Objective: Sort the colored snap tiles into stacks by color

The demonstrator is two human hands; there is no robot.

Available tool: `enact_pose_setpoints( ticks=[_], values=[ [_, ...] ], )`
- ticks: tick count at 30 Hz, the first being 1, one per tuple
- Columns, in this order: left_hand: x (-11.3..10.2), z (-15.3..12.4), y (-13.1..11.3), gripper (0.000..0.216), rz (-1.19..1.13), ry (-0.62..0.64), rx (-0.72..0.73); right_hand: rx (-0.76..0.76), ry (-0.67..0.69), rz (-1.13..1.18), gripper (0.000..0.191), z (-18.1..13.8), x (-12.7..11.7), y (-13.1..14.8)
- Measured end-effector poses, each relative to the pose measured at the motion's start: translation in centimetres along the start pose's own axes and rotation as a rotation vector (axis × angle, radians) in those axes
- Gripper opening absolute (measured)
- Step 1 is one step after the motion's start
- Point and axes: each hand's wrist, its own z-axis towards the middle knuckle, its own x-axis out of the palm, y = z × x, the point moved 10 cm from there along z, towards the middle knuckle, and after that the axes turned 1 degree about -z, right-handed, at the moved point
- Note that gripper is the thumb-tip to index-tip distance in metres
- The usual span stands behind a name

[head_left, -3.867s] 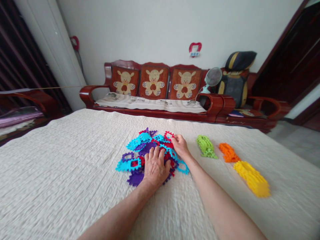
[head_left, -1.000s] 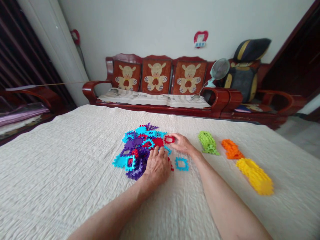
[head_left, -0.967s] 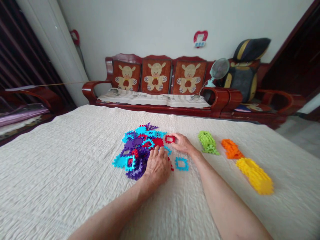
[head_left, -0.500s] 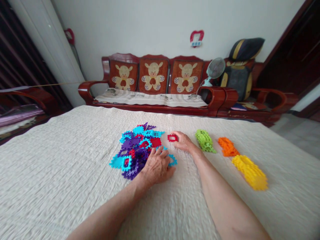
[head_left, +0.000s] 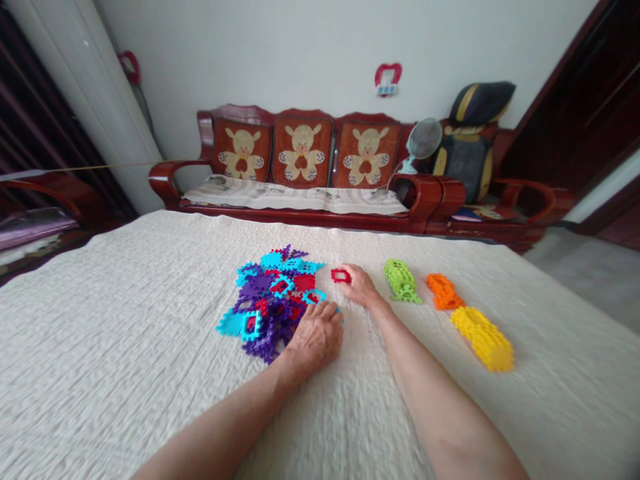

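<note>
Centre-left on the cream quilt [head_left: 125, 320] lies the tile pile [head_left: 267, 300]. The left hand [head_left: 317, 337] rests on its right edge, fingers curled down; whether its grip holds a piece I cannot tell. Just right and higher, the right hand [head_left: 360, 285] has its grip pinched closed on a red tile [head_left: 340, 275] at its fingertips, just beside the pile. Further right lie the green stack [head_left: 400, 282], orange stack [head_left: 443, 292] and yellow stack [head_left: 483, 337].

Both arms bare, stretched forward, converging toward centre. Left forearm enters at bottom left, angles up and right. Left hand [head_left: 317, 337] palm down, knuckles up, fingers curled under; can't tell if anything is gripped. Right forearm enters at bottom right, angles up and left, wrist straight. Right hand [head_left: 360, 287] farther out than left, thumb and fingertips pinched on red piece [head_left: 341, 275] at its left side. Hands near each other, not touching.
</note>
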Motion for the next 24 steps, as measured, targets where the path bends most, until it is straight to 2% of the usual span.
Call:
enact_pose_setpoints(
  ticks=[6,15,18,24],
  values=[
    [0.0,0.1,0.2,0.018,-0.008,-0.002,-0.022,-0.077,-0.03,-0.11,0.036,-0.4,0.1,1.1],
    [-0.1,0.0,-0.2,0.021,0.037,-0.007,-0.006,-0.059,0.075,-0.2,0.034,-0.3,0.8,1.9],
    [-0.2,-0.1,-0.3,0.021,0.048,-0.025,0.001,-0.018,0.096,-0.199,0.03,-0.9,-0.1,1.9],
    [0.2,-0.2,-0.2,0.021,0.05,-0.021,-0.006,0.16,0.027,-0.2,0.036,-4.0,-2.9,0.1]
  ],
)
